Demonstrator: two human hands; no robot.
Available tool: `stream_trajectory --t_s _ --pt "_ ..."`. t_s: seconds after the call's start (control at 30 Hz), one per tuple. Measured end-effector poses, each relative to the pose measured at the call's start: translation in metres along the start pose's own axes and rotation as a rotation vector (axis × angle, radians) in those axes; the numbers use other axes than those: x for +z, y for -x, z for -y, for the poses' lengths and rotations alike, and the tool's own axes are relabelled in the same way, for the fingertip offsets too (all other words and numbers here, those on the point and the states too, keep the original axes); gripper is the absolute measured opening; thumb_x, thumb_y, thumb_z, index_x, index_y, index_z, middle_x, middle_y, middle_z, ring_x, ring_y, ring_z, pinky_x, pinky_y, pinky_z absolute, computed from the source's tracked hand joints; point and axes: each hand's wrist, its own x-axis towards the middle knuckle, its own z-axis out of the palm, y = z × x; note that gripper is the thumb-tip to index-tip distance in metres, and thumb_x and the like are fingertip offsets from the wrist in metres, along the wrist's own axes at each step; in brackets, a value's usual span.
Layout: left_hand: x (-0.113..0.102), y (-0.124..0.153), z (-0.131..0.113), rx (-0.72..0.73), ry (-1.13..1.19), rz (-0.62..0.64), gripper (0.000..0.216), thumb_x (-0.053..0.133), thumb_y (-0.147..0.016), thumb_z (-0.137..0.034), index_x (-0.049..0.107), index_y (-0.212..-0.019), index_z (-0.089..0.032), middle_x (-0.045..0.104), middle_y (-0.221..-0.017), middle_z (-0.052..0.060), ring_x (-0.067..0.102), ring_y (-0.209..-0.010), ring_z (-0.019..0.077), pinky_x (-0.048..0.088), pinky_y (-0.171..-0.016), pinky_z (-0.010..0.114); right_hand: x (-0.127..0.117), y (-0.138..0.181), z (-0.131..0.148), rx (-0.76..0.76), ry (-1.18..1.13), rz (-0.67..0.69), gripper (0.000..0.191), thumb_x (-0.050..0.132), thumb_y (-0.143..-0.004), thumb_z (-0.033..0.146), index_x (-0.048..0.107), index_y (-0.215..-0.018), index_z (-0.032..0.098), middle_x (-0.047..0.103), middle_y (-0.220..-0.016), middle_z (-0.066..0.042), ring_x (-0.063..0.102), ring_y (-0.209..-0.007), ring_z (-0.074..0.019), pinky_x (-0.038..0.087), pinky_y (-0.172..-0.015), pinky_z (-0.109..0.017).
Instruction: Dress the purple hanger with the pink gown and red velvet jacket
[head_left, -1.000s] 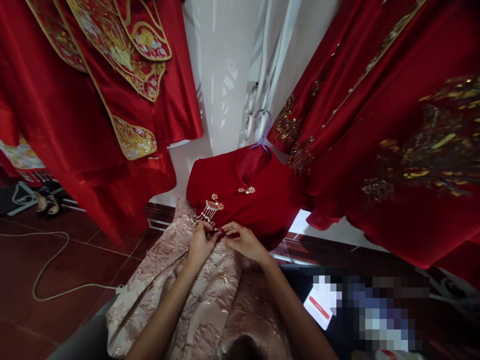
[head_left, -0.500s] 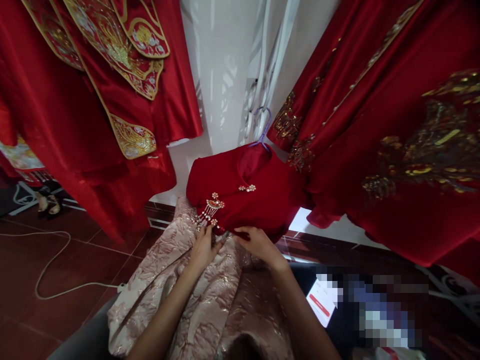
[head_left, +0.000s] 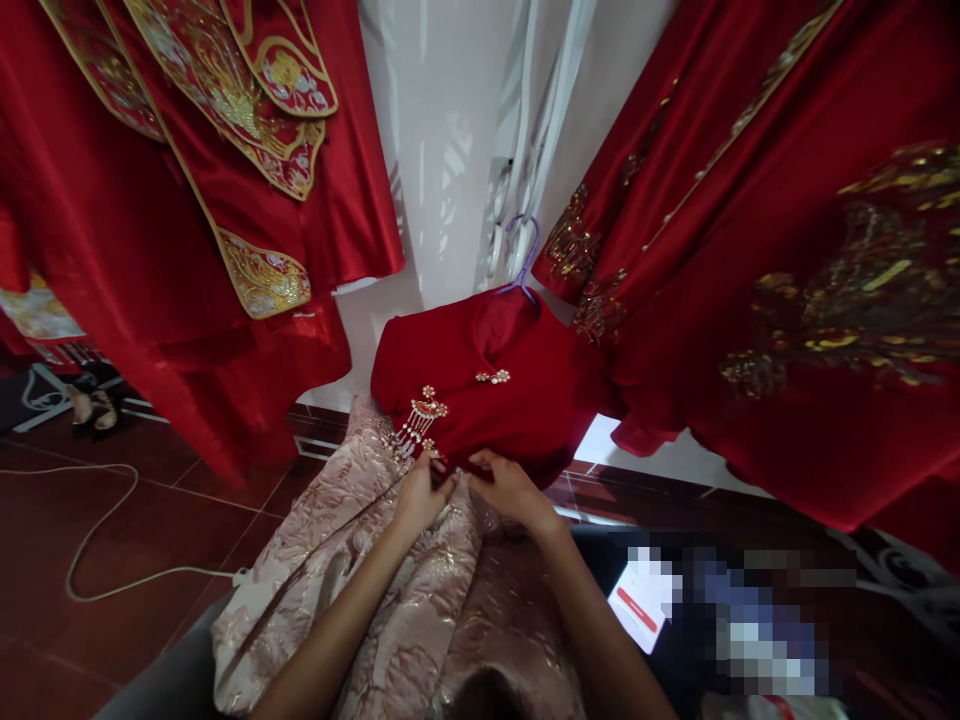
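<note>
A red top (head_left: 525, 390) with a V-shaped neckline hangs on a purple hanger (head_left: 525, 262) in front of me. A beaded tassel ornament (head_left: 424, 415) and a small flower-shaped clasp (head_left: 493, 377) decorate its front. Below it, pink brocade cloth (head_left: 390, 580) with a raised shiny pattern spreads over my lap. My left hand (head_left: 421, 497) has its bent fingers on the top's lower edge beside the ornament, its thumb over the brocade. Just to the right, my right hand (head_left: 510, 488) is curled on the same edge. The fabric under the fingertips is partly hidden.
Red embroidered garments (head_left: 277, 210) hang at the left, and another with gold sequins (head_left: 817, 330) hangs at the right. A phone with a lit screen (head_left: 640, 605) lies at the lower right. A pale cable (head_left: 97, 540) loops over the tiled floor near black shoes (head_left: 94, 408).
My left hand has shifted slightly right, its thumb moving nearer the right hand. The right hand stays almost in place. The top and brocade have hardly moved.
</note>
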Motion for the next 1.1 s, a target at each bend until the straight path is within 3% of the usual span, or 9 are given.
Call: stream_trajectory --t_s 0.17,0.43,0.63,0.77,0.9,1.0,1.1 --pt "0.002 -0.003 0.002 0.022 0.041 0.071 0.014 0.055 -0.077 -0.025 0.053 -0.089 -0.019 0.053 -0.064 -0.004 0.052 -0.059 0.011 0.039 -0.059 0.022 0.004 -0.003 -0.002 0.009 -0.048 0.006 0.023 0.063 -0.073 0.023 0.06 -0.095 0.017 0.068 -0.095 -0.008 0.064 -0.091 -0.0192 0.049 -0.082 -0.031" --pt "-0.007 -0.008 -0.003 0.107 0.047 -0.043 0.006 0.058 -0.069 -0.017 0.06 -0.075 -0.018 0.061 -0.078 0.001 0.056 -0.077 0.0147 0.042 -0.074 0.027 0.008 -0.007 0.004 0.001 -0.24 -0.085 0.02 0.064 -0.074 0.028 0.058 -0.089 0.017 0.066 -0.083 -0.005 0.063 -0.075 -0.0141 0.053 -0.07 -0.027" --pt "-0.011 -0.003 -0.008 0.098 0.126 0.01 0.006 0.056 -0.068 -0.017 0.052 -0.064 -0.017 0.056 -0.067 -0.002 0.053 -0.067 0.0118 0.04 -0.064 0.022 0.012 -0.008 0.016 0.015 -0.301 -0.204 0.023 0.064 -0.075 0.033 0.053 -0.087 0.017 0.065 -0.081 -0.005 0.063 -0.069 -0.0133 0.053 -0.064 -0.026" --pt "-0.012 -0.003 -0.011 0.091 0.133 -0.068 0.006 0.056 -0.074 -0.022 0.053 -0.073 -0.018 0.056 -0.071 -0.001 0.052 -0.066 0.0117 0.041 -0.063 0.022 0.016 -0.005 0.022 -0.022 -0.31 -0.119 0.022 0.061 -0.077 0.033 0.054 -0.091 0.018 0.066 -0.081 -0.004 0.064 -0.072 -0.0135 0.053 -0.066 -0.025" --pt "-0.018 -0.006 -0.017 0.194 0.026 -0.195 0.017 0.055 -0.081 -0.025 0.054 -0.097 -0.019 0.056 -0.094 0.005 0.054 -0.086 0.0157 0.044 -0.077 0.028 0.015 -0.003 0.025 -0.019 -0.325 -0.087 0.024 0.06 -0.078 0.033 0.055 -0.096 0.018 0.067 -0.081 -0.004 0.065 -0.075 -0.0141 0.052 -0.068 -0.026" --pt "-0.025 -0.008 -0.02 0.29 -0.095 -0.138 0.024 0.053 -0.084 -0.023 0.053 -0.108 -0.022 0.053 -0.104 0.007 0.051 -0.1 0.0189 0.042 -0.087 0.034 0.012 -0.002 0.026 -0.005 -0.338 -0.076 0.025 0.06 -0.078 0.033 0.055 -0.097 0.018 0.067 -0.081 -0.004 0.065 -0.075 -0.0141 0.052 -0.067 -0.025" --pt "-0.03 -0.011 -0.021 0.345 -0.248 -0.061 0.024 0.052 -0.085 -0.024 0.054 -0.108 -0.023 0.053 -0.102 0.007 0.05 -0.101 0.0205 0.042 -0.088 0.036 0.01 -0.002 0.026 -0.018 -0.338 -0.076 0.022 0.059 -0.079 0.032 0.056 -0.096 0.018 0.067 -0.081 -0.003 0.065 -0.074 -0.0134 0.052 -0.067 -0.025"
